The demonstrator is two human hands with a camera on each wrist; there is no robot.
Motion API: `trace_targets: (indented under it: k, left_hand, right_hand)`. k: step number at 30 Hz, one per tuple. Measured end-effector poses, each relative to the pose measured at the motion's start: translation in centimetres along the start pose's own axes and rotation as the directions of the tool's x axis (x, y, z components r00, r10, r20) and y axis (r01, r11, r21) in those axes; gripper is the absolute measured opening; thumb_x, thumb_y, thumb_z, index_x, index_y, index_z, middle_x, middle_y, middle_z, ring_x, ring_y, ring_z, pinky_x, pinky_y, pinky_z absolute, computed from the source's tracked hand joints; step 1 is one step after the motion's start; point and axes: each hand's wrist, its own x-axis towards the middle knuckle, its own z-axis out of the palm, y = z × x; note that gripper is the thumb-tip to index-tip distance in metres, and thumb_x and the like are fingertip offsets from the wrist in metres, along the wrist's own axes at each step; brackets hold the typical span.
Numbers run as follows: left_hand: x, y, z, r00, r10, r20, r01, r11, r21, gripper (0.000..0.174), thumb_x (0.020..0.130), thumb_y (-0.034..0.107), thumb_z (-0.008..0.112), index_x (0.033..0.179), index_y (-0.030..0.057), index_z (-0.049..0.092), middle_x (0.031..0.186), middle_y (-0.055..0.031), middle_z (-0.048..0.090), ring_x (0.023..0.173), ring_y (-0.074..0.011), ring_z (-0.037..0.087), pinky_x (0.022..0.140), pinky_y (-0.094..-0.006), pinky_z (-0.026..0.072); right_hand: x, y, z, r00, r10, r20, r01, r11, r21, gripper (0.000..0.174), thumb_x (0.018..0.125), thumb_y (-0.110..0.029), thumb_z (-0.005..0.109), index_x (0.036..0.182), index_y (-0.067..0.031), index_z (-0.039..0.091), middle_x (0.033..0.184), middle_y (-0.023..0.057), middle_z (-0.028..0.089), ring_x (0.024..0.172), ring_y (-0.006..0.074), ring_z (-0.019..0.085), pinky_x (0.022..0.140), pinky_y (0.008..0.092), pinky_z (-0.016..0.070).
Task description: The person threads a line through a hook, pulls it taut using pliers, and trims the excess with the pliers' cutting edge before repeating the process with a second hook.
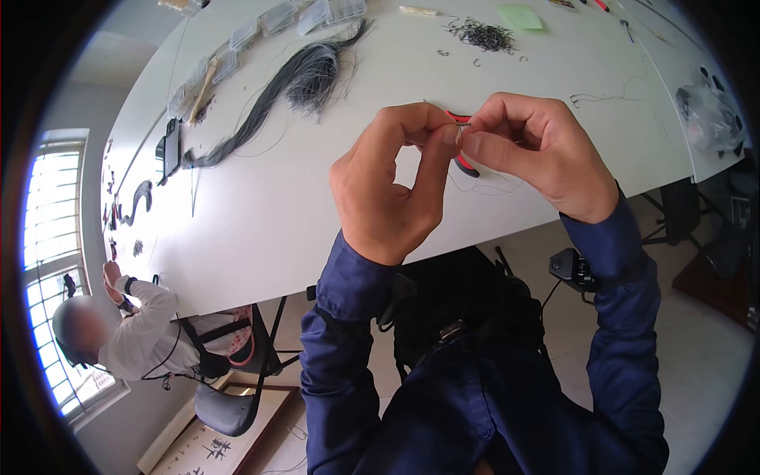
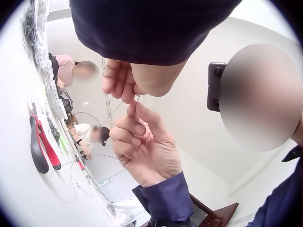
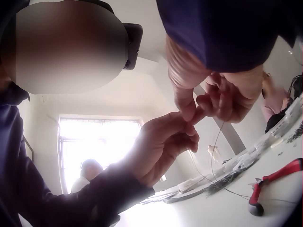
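My left hand pinches a small dark metal piece between thumb and forefinger. Close against it, my right hand has its thumb and fingertips pinched together at the same spot, its other fingers curled; the fingertips hide much of what is held. In the right wrist view, a thin line hangs down beside both hands. Red and black pliers lie on the table below the hands, partly covered by them in the head view. Both hands are raised above the tabletop.
On the white table lie a long grey wire bundle, a pile of dark hooks, clear boxes, green paper and a plastic bag. Another person sits at the left edge.
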Motion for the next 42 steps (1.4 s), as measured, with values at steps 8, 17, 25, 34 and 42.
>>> trace_targets:
  k: [8,17,25,34,42]
  left_hand:
    - [-0.1,-0.4,0.1,0.997,0.074,-0.001,-0.073,0.994,0.086,0.016,0.083,-0.006,0.072,0.094,0.0004,0.063,0.084,-0.0076,0.070,0.071,-0.0152,0.068,0.065,-0.0266,0.0534]
    - [-0.2,1.1,-0.3,0.992,0.039,0.119,-0.046,0.997,0.058,0.010,0.089,-0.011,0.065,0.097,-0.0060,0.060,0.088,-0.0111,0.070,0.078,-0.0152,0.070,0.075,-0.0271,0.0555]
    - [-0.2,0.6,-0.3,0.997,0.031,0.071,-0.033,0.999,0.031,0.008,0.091,-0.009,0.064,0.097,-0.0068,0.059,0.088,-0.0129,0.069,0.079,-0.0161,0.069,0.076,-0.0284,0.0562]
    - [0.0,0.0,0.1,0.999,0.019,-0.031,-0.018,0.999,0.038,0.013,0.085,-0.004,0.073,0.092,0.0003,0.063,0.084,-0.0070,0.071,0.074,-0.0143,0.070,0.069,-0.0254,0.0544]
    - [-0.3,0.0,0.1,0.996,0.007,0.084,-0.006,1.000,-0.005,0.012,0.086,-0.006,0.070,0.094,-0.0019,0.062,0.085,-0.0097,0.071,0.076,-0.0156,0.070,0.071,-0.0269,0.0550]
  right_hand:
    - [-2.2,-3.0,1.0,0.927,-0.368,-0.064,0.260,0.759,-0.596,0.007,0.089,-0.007,0.069,0.093,-0.0021,0.067,0.075,-0.0028,0.057,0.063,0.0044,0.041,0.057,0.0225,0.0332]
    - [0.6,-2.6,-1.6,0.986,-0.156,0.051,0.164,0.951,-0.263,0.015,0.096,-0.015,0.065,0.098,-0.0001,0.066,0.083,-0.0008,0.062,0.076,0.0043,0.054,0.071,0.0214,0.0442]
    - [0.8,0.0,-0.8,0.998,-0.065,0.021,0.066,0.996,-0.057,0.017,0.093,-0.017,0.070,0.097,-0.0001,0.070,0.075,-0.0025,0.062,0.069,0.0038,0.053,0.063,0.0209,0.0430]
    - [-2.0,-2.6,1.1,0.964,-0.249,-0.092,0.176,0.859,-0.480,0.006,0.089,-0.008,0.069,0.090,-0.0017,0.068,0.068,-0.0024,0.053,0.060,0.0050,0.044,0.054,0.0242,0.0350]
    - [-0.6,-4.2,-0.8,0.963,-0.267,0.036,0.235,0.766,-0.598,0.008,0.091,-0.010,0.066,0.092,-0.0028,0.067,0.075,-0.0036,0.054,0.066,0.0047,0.043,0.059,0.0234,0.0343]
